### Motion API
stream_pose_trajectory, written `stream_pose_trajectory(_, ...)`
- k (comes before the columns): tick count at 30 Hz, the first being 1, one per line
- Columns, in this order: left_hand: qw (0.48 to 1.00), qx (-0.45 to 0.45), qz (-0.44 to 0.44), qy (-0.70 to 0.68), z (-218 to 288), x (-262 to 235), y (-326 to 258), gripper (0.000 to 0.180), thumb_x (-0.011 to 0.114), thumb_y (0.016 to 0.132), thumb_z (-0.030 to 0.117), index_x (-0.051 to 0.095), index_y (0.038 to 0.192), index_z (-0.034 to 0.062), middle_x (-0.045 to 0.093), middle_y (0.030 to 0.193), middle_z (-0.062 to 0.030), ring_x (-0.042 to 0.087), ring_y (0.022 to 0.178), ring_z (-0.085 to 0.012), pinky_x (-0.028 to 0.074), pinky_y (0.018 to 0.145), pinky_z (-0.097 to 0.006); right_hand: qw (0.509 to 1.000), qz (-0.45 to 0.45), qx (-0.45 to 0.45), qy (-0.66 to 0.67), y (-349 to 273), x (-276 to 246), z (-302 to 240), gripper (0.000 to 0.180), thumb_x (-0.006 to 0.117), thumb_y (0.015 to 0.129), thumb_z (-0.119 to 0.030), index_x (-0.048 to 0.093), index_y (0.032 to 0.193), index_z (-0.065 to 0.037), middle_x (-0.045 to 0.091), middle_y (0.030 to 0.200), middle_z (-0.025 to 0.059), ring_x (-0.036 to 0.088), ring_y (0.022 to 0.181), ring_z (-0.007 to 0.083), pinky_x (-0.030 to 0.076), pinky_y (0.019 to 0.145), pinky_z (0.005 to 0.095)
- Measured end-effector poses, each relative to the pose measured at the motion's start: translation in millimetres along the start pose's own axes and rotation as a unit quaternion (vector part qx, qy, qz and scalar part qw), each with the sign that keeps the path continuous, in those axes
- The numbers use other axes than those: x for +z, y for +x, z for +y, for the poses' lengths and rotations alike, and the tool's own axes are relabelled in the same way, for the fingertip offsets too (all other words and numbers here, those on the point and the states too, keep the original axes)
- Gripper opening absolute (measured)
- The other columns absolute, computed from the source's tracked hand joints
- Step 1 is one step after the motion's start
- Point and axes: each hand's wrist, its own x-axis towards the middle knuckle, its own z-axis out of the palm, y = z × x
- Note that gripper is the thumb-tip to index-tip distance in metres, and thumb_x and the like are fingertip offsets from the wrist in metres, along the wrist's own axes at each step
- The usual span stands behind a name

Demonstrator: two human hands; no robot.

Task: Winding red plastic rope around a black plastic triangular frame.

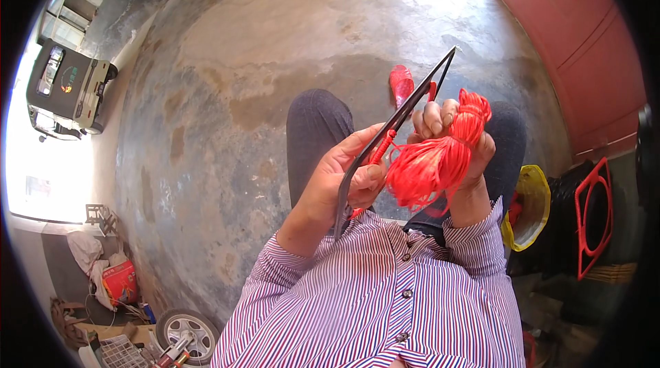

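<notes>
My left hand (344,179) grips a long dark pair of pointed tongs or shears (395,124) that runs diagonally up to the right, with a red cord (379,151) lying along it. My right hand (450,136) is closed around a bundle of bright red thread (433,162), whose loose ends fan out below the fist. Both hands sit above my knees in dark trousers (313,127). A red shoe (401,84) shows beyond the knees.
Bare concrete floor (275,45) spreads ahead. A dark vehicle (65,90) stands at far left. A wheel (187,330) and clutter lie lower left. A yellow bag (531,206) and red frame (595,217) sit at right beside a red wall (577,31).
</notes>
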Motion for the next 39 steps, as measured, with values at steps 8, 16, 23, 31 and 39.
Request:
stream_pose_trajectory(8, 1.0, -0.018, -0.009, 0.017, 4.3, 9.6, 0.2, 0.066, 0.069, 0.09, 0.009, 0.04, 0.149, 0.0075, 0.05, 0.076, 0.0043, 0.039, 0.054, -0.0001, 0.031, 0.047, -0.016, 0.997, 0.058, -0.016, 0.05, 3.2, 12.2, -21.1, 0.052, 0.046, 0.099, -0.056, 0.052, 0.112, -0.006, 0.062, 0.096, 0.0084, 0.059, 0.087, 0.0215, 0.047, 0.084, 0.0419)
stream_pose_trajectory(16, 0.999, -0.007, 0.004, 0.044, -1.0, 13.1, 1.8, 0.066, 0.066, 0.09, 0.006, 0.039, 0.15, 0.0072, 0.052, 0.078, 0.0038, 0.039, 0.052, 0.0003, 0.031, 0.046, -0.016, 0.98, 0.186, -0.071, -0.017, 6.2, 24.4, -26.5, 0.045, 0.044, 0.104, -0.046, 0.048, 0.115, -0.003, 0.058, 0.096, 0.0079, 0.055, 0.089, 0.0208, 0.05, 0.089, 0.0421)
stream_pose_trajectory(23, 0.999, 0.0, 0.0, 0.044, -1.3, 12.9, 4.2, 0.064, 0.065, 0.091, 0.007, 0.04, 0.149, 0.0066, 0.05, 0.072, 0.0047, 0.039, 0.051, 0.0003, 0.03, 0.045, -0.015, 0.985, 0.103, -0.013, 0.136, -0.3, -2.0, -22.3, 0.046, 0.049, 0.1, -0.049, 0.054, 0.106, -0.003, 0.058, 0.075, 0.0057, 0.053, 0.069, 0.0171, 0.044, 0.071, 0.0361)
stream_pose_trajectory(31, 0.998, 0.024, 0.02, 0.061, -2.5, 6.8, 2.1, 0.065, 0.068, 0.091, 0.017, 0.041, 0.148, 0.0034, 0.052, 0.072, -0.0045, 0.039, 0.05, -0.0049, 0.026, 0.044, -0.019, 0.998, 0.026, 0.003, 0.048, -2.3, 14.5, -10.6, 0.042, 0.054, 0.096, -0.05, 0.05, 0.1, -0.008, 0.056, 0.068, 0.0012, 0.052, 0.061, 0.0135, 0.047, 0.071, 0.0338)
stream_pose_trajectory(39, 0.999, 0.015, -0.011, 0.036, -1.1, 6.2, 2.7, 0.065, 0.068, 0.09, 0.01, 0.041, 0.149, 0.006, 0.05, 0.071, 0.0018, 0.038, 0.051, -0.0021, 0.028, 0.045, -0.017, 0.988, 0.114, -0.014, 0.099, -0.5, 11.5, -13.9, 0.04, 0.052, 0.098, -0.045, 0.055, 0.101, -0.005, 0.056, 0.071, 0.0042, 0.055, 0.068, 0.0168, 0.049, 0.075, 0.0357)
